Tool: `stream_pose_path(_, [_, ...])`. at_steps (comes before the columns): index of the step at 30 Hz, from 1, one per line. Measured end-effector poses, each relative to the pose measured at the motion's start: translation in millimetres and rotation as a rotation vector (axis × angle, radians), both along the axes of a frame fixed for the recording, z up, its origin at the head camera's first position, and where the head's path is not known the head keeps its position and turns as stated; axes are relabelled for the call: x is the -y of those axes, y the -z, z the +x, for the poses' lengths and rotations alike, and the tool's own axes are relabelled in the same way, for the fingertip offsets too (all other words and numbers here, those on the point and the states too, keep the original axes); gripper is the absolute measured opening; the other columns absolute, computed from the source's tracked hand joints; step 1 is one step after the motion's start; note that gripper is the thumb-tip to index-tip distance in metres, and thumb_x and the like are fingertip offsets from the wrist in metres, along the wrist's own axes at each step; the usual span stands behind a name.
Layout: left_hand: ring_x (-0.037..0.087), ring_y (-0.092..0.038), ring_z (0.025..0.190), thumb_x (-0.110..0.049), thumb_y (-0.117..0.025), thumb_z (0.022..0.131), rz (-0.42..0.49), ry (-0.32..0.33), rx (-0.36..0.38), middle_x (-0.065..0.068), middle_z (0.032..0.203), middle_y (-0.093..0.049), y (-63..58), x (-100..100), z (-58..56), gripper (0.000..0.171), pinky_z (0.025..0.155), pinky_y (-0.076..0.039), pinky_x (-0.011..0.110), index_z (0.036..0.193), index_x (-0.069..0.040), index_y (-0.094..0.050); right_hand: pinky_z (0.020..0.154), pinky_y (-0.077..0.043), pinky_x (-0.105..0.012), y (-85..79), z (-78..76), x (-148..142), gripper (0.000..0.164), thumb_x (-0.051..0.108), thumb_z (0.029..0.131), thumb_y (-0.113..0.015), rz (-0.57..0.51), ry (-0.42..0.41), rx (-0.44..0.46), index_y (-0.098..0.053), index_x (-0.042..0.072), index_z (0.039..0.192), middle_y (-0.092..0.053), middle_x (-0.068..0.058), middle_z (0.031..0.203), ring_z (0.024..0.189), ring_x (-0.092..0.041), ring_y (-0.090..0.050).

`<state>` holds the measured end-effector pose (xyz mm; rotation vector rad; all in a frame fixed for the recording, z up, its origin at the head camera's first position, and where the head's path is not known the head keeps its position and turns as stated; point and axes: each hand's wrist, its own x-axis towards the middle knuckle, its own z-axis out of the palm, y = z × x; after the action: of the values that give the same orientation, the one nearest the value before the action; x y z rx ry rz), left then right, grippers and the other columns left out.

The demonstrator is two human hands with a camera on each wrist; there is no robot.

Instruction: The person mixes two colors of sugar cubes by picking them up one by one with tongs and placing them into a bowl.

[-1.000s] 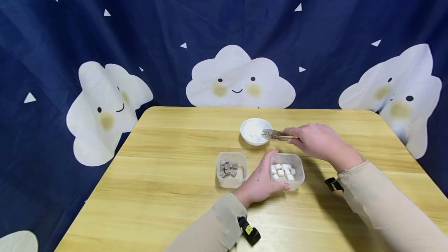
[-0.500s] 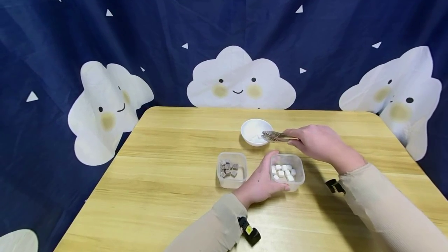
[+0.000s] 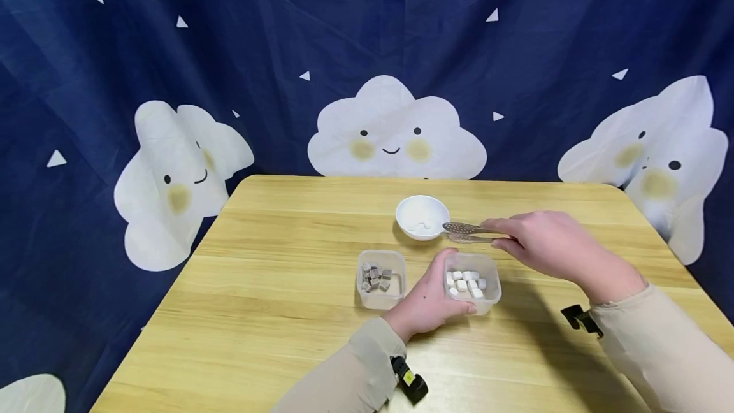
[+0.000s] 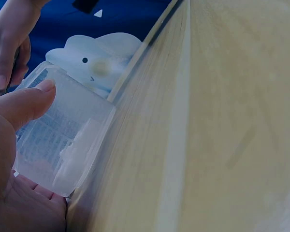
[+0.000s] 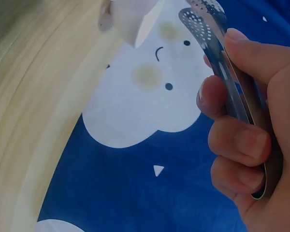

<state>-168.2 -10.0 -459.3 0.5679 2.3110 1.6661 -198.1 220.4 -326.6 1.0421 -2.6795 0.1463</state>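
Your left hand [image 3: 427, 303] curls round the right tub [image 3: 486, 303] of white cubes [image 3: 462, 285]; the left tub [image 3: 374, 304], with grey cubes [image 3: 374, 275], stands just beside that hand. Farther off, your right hand [image 3: 553, 244] grips the tongs [image 3: 466, 229], their tips slightly apart near the right side of the bowl [image 3: 420, 209].

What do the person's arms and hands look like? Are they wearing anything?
The left sleeve and right sleeve are long and pale beige. The left hand and right hand wear no gloves. A black gadget with a yellow patch sits by the left cuff.
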Motion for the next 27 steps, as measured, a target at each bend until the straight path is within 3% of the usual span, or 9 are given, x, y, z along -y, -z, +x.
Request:
stream_pose_path(4, [0.007,-0.053,0.115,-0.026,-0.090,0.076,-0.010,-0.013,-0.004,-0.006,0.140,-0.049,-0.4,-0.4,0.1,0.103,0.107,-0.039,0.033,0.155,-0.034,-0.024,0.053,-0.049,-0.041,-1.9,7.2,-4.2,0.032,0.021,0.088,-0.078,0.002,-0.016,-0.006,-0.074,0.022,0.121,-0.071,0.009,0.084,0.067,-0.009,-0.063])
stream_pose_path(10, [0.007,-0.053,0.115,-0.023,-0.091,0.075,0.006,-0.011,0.017,-0.007,0.142,-0.047,-0.3,-1.4,0.7,0.104,0.106,-0.038,0.031,0.154,-0.038,-0.025,0.053,-0.049,-0.038,-2.4,19.5,-10.4,0.032,0.022,0.087,-0.079,0.003,-0.019,0.008,-0.075,0.026,0.119,-0.074,0.008,0.096,0.070,-0.007,-0.064])
stream_pose_path(15, [0.006,-0.053,0.116,-0.023,-0.091,0.074,-0.001,-0.007,0.005,-0.007,0.142,-0.048,-0.3,-1.3,-0.3,0.107,0.107,-0.037,0.031,0.157,-0.032,-0.023,0.055,-0.050,-0.036,-1.3,25.5,-13.5,0.030,0.024,0.087,-0.080,0.010,-0.037,0.017,-0.076,0.029,0.115,-0.074,0.012,0.101,0.072,-0.003,-0.064])
stream_pose_path(21, [0.007,-0.051,0.121,-0.024,-0.091,0.075,-0.030,-0.008,0.000,-0.002,0.149,-0.045,-1.1,-1.5,-0.2,0.107,0.109,-0.036,0.032,0.158,-0.028,-0.023,0.053,-0.049,-0.036,11.7,26.7,-10.4,0.030,0.024,0.084,-0.083,0.046,-0.053,0.056,-0.076,0.029,0.113,-0.073,0.013,0.093,0.067,-0.001,-0.061])
stream_pose_path(27, [0.008,-0.046,0.129,-0.024,-0.090,0.076,-0.034,-0.009,-0.014,-0.007,0.150,-0.043,-1.7,-2.0,-0.2,0.104,0.112,-0.033,0.034,0.157,-0.027,-0.025,0.046,-0.041,-0.034,21.5,24.8,-2.5,0.029,0.026,0.083,-0.084,0.091,-0.037,0.137,-0.075,0.030,0.110,-0.068,0.016,0.081,0.058,-0.002,-0.052])
